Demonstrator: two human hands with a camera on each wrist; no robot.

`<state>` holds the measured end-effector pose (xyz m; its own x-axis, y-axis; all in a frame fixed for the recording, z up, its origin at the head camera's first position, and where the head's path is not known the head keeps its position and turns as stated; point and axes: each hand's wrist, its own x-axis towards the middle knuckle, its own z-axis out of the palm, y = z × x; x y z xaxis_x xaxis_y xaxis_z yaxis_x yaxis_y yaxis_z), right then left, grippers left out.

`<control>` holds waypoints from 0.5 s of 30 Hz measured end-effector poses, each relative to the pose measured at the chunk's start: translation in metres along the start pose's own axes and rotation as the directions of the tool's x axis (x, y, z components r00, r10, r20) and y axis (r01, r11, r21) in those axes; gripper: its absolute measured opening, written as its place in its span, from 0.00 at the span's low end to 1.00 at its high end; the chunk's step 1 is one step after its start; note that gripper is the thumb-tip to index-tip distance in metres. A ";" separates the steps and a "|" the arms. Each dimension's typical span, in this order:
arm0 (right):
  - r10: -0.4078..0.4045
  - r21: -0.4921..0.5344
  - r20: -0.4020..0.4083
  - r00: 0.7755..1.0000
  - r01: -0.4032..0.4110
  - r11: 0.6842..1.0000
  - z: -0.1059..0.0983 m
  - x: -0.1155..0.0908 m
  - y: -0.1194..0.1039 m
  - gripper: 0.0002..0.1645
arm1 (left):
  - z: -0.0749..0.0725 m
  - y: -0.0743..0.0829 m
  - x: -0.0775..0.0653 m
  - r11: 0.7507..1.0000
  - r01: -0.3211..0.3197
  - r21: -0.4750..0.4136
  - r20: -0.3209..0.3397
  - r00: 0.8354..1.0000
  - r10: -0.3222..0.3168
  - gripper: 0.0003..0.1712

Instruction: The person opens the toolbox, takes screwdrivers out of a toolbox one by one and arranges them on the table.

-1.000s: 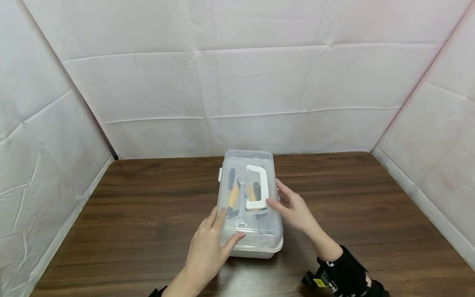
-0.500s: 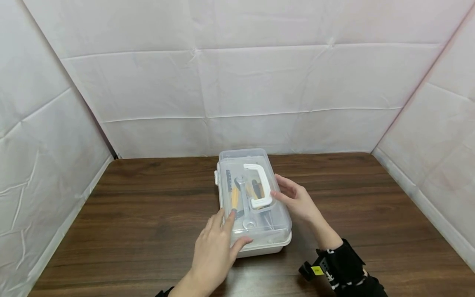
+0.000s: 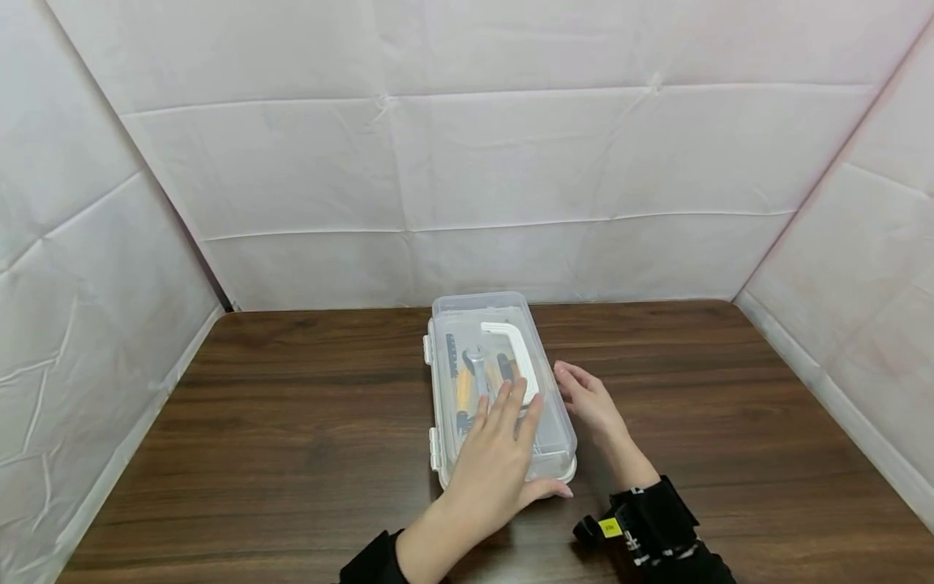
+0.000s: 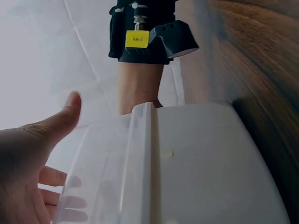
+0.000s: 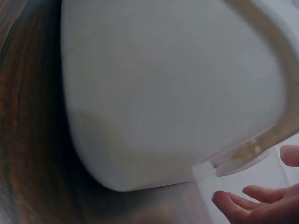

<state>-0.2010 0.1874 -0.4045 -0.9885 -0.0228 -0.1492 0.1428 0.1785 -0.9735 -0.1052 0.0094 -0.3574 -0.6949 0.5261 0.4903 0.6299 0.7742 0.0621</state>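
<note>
A toolbox [image 3: 560,438] with a see-through lid and a white handle [image 3: 524,357] stands on the table, slightly turned. Under the lid show a wrench [image 3: 477,361] and a tool with a yellow handle [image 3: 463,392]. My left hand [image 3: 496,462] lies spread over the near part of the lid, its thumb reaching past the front edge. Beside the box's right side is my right hand [image 3: 598,410], its fingers loosely bent. The right wrist view shows those fingers [image 5: 229,205] near a latch [image 5: 243,165], holding nothing.
Two white latches or hinges [image 3: 434,448] line the box's left side. Brown wood-grain tabletop [image 3: 306,430] surrounds the box. White cloth walls [image 3: 496,162] rise at the back and both sides. A black wrist camera mount [image 3: 642,519] sits on the right forearm.
The toolbox has turned, its near end swinging right. My left hand has moved rightward over the lid. My right hand has drawn back from the handle to beside the right side.
</note>
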 end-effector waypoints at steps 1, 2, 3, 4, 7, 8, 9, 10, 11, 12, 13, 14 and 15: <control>0.020 0.008 0.015 1.000 -0.020 1.000 0.000 0.001 0.003 0.34 | 0.002 0.001 0.002 1.000 -0.001 0.017 0.017 1.000 0.001 0.54; 0.035 0.015 0.031 0.999 -0.035 0.999 0.001 0.001 0.005 0.34 | 0.003 0.002 0.004 1.000 0.000 0.030 0.032 0.999 0.000 0.55; 0.047 0.026 0.045 0.998 -0.049 0.998 0.001 0.002 0.007 0.34 | 0.005 0.003 0.006 0.999 0.003 0.038 0.045 0.999 -0.005 0.55; 0.054 0.041 0.057 0.997 -0.056 0.998 0.002 0.002 0.008 0.33 | 0.006 0.003 0.007 0.999 0.008 0.051 0.058 0.998 -0.011 0.55; 0.057 0.106 0.096 0.994 -0.067 0.992 0.003 0.002 0.011 0.33 | 0.009 0.004 0.008 0.996 0.021 0.087 0.076 0.997 -0.028 0.52; 0.053 0.118 0.101 0.993 -0.065 0.991 0.003 0.002 0.011 0.33 | 0.010 0.004 0.008 0.995 0.026 0.094 0.078 0.996 -0.033 0.51; 0.047 0.128 0.099 0.994 -0.060 0.990 0.003 0.002 0.011 0.33 | 0.011 0.003 0.008 0.994 0.029 0.101 0.076 0.996 -0.037 0.50; 0.040 0.136 0.097 0.995 -0.053 0.989 0.003 0.002 0.011 0.33 | 0.011 0.003 0.008 0.994 0.032 0.105 0.072 0.997 -0.040 0.49; 0.035 0.142 0.095 0.995 -0.049 0.989 0.003 0.003 0.011 0.32 | 0.012 0.003 0.008 0.994 0.034 0.102 0.065 0.997 -0.040 0.48; 0.033 0.152 0.091 0.995 -0.046 0.987 0.002 0.003 0.012 0.31 | 0.013 0.003 0.008 0.995 0.035 0.098 0.058 0.997 -0.041 0.47; 0.030 0.164 0.085 0.996 -0.043 0.986 0.002 0.003 0.012 0.30 | 0.013 0.003 0.008 0.995 0.038 0.092 0.049 0.998 -0.043 0.46; 0.029 0.178 0.081 0.996 -0.043 0.983 0.001 0.004 0.012 0.30 | 0.014 0.003 0.008 0.996 0.039 0.086 0.037 0.998 -0.042 0.46; 0.031 0.197 0.082 0.996 -0.046 0.979 0.001 0.004 0.013 0.29 | 0.014 0.003 0.008 0.996 0.038 0.082 0.024 0.999 -0.040 0.46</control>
<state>-0.2033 0.1886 -0.4176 -0.9764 -0.0977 -0.1926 0.1953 -0.0183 -0.9806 -0.1141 0.0208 -0.3654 -0.7274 0.5032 0.4665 0.5727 0.8197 0.0089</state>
